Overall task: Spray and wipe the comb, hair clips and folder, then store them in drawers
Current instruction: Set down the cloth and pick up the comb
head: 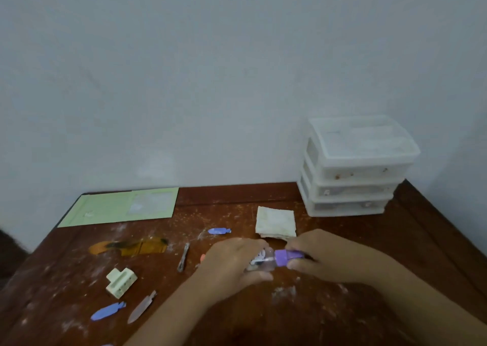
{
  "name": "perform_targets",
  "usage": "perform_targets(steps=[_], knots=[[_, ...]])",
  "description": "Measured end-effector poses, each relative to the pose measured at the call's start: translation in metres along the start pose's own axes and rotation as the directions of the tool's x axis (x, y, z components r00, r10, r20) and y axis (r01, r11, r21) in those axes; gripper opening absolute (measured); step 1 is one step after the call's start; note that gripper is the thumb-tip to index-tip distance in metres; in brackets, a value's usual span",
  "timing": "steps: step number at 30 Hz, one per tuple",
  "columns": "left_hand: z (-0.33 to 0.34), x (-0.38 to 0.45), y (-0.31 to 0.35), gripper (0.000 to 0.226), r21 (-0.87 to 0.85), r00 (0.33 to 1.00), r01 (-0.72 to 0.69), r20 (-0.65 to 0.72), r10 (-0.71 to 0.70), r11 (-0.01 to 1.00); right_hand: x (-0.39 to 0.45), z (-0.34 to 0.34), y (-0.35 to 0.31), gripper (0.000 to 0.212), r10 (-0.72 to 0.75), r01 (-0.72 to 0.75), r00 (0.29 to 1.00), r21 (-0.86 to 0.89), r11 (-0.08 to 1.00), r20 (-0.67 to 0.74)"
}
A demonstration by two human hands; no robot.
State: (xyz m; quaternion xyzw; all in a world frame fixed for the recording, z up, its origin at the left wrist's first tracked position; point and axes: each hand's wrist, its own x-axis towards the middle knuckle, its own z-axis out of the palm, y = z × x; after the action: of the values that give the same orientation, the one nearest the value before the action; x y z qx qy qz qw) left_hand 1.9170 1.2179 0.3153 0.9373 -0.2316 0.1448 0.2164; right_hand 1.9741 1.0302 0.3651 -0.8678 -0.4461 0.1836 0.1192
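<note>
One head-worn, wide-angle view looks forward and down over the table (263, 319) from the near edge. It faces the wall (210, 82) behind; both hands sit close below

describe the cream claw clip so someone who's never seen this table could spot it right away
Start at the green folder lying flat at the table's far left corner, then come toward the near edge past the amber comb. Just nearer than the comb sits the cream claw clip. It is the only chunky, blocky clip; the purple and pinkish clips beside it are flat and slim.
</note>
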Motion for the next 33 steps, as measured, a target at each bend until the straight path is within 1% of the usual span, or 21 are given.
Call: perform_targets(steps=[3, 4, 6, 8, 10, 11, 12, 13, 14, 15, 16, 17, 18, 19, 20, 22, 24, 26, 29, 31, 33], knots=[[-0.001, -0.01, -0.004, 0.036, 0.18, 0.99, -0.137, 0.044, 0.131, 0.974, -0.008, 0.008, -0.014, 0.017, 0.041, -0.032, 0.987, -0.056, 0.998, 0.157], [0.001, -0.016, -0.006, 0.037, 0.195, 0.986, -0.166, 0.051, 0.159, 0.967, -0.011, 0.013, -0.017, 0.015, 0.056, -0.043, 0.978, -0.066, 0.997, 0.201], [0.006, -0.024, -0.006, 0.036, 0.19, 0.981, -0.187, 0.091, 0.172, 0.964, -0.014, 0.022, -0.024, 0.017, 0.057, -0.036, 0.973, -0.098, 0.995, 0.223], [0.012, -0.029, -0.007, 0.034, 0.135, 0.983, -0.158, 0.113, 0.143, 0.978, -0.015, 0.028, -0.027, 0.027, 0.039, -0.006, 0.978, -0.163, 0.987, 0.204], [0.01, -0.034, -0.015, 0.03, 0.077, 0.986, -0.081, 0.15, 0.069, 0.994, -0.018, 0.032, -0.017, 0.024, 0.077, -0.032, 0.982, -0.249, 0.968, 0.173], [0.005, -0.039, -0.023, 0.03, 0.057, 0.991, -0.004, 0.135, -0.004, 0.998, -0.022, 0.033, -0.006, 0.019, 0.112, -0.068, 0.983, -0.274, 0.959, 0.148], [-0.002, -0.045, -0.033, 0.033, 0.016, 0.989, 0.115, 0.092, -0.116, 0.993, -0.026, 0.033, 0.008, 0.011, 0.161, -0.126, 0.981, -0.277, 0.953, 0.107], [-0.008, -0.054, -0.044, 0.038, -0.011, 0.969, 0.246, 0.025, -0.246, 0.969, -0.031, 0.034, 0.026, 0.013, 0.223, -0.205, 0.974, -0.243, 0.948, 0.048], [-0.011, -0.063, -0.054, 0.04, -0.043, 0.93, 0.366, -0.015, -0.367, 0.93, -0.035, 0.035, 0.041, 0.019, 0.276, -0.272, 0.961, -0.185, 0.944, -0.004], [-0.01, -0.072, -0.059, 0.034, -0.112, 0.885, 0.46, -0.029, -0.465, 0.881, -0.036, 0.037, 0.055, 0.022, 0.281, -0.287, 0.957, -0.097, 0.953, -0.069], [-0.006, -0.076, -0.059, 0.021, -0.215, 0.842, 0.518, -0.041, -0.538, 0.828, -0.036, 0.042, 0.063, 0.021, 0.265, -0.269, 0.953, -0.003, 0.963, -0.148], [0.002, -0.077, -0.054, 0.008, -0.318, 0.803, 0.552, -0.043, -0.594, 0.771, -0.032, 0.05, 0.065, 0.017, 0.251, -0.239, 0.941, 0.079, 0.968, -0.226], [0.011, -0.076, -0.045, 0.005, -0.4, 0.782, 0.56, -0.035, -0.622, 0.726, -0.025, 0.059, 0.066, 0.011, 0.266, -0.226, 0.917, 0.163, 0.96, -0.298], [0.021, -0.074, -0.035, 0.012, -0.464, 0.773, 0.555, -0.018, -0.634, 0.69, -0.017, 0.068, 0.064, 0.004, 0.306, -0.23, 0.882, 0.24, 0.943, -0.358], [0.032, -0.073, -0.025, 0.021, -0.515, 0.758, 0.56, 0.004, -0.652, 0.649, -0.008, 0.078, 0.063, 0.004, 0.363, -0.248, 0.847, 0.316, 0.916, -0.388], [0.048, -0.071, -0.011, 0.028, -0.601, 0.71, 0.577, 0.034, -0.704, 0.553, 0.006, 0.094, 0.061, 0.004, 0.46, -0.271, 0.799, 0.452, 0.85, -0.387], [0.061, -0.072, -0.003, 0.023, -0.673, 0.663, 0.577, 0.054, -0.747, 0.463, 0.018, 0.106, 0.062, 0.009, 0.499, -0.259, 0.78, 0.531, 0.807, -0.378], [0.068, -0.076, 0.002, 0.017, -0.701, 0.64, 0.579, 0.075, -0.765, 0.416, 0.03, 0.116, 0.065, 0.01, 0.515, -0.275, 0.783, 0.549, 0.79, -0.349], [0.072, -0.084, 0.005, 0.027, -0.687, 0.586, 0.633, 0.124, -0.801, 0.357, 0.053, 0.127, 0.067, 0.022, 0.524, -0.296, 0.786, 0.545, 0.785, -0.327], [0.069, -0.091, 0.005, 0.03, -0.69, 0.555, 0.645, 0.129, -0.822, 0.328, 0.071, 0.128, 0.066, 0.017, 0.505, -0.29, 0.796, 0.522, 0.802, -0.334], [0.065, -0.096, 0.003, 0.029, -0.687, 0.519, 0.656, 0.112, -0.847, 0.311, 0.093, 0.126, 0.064, 0.005, 0.463, -0.29, 0.802, 0.432, 0.854, -0.377]])
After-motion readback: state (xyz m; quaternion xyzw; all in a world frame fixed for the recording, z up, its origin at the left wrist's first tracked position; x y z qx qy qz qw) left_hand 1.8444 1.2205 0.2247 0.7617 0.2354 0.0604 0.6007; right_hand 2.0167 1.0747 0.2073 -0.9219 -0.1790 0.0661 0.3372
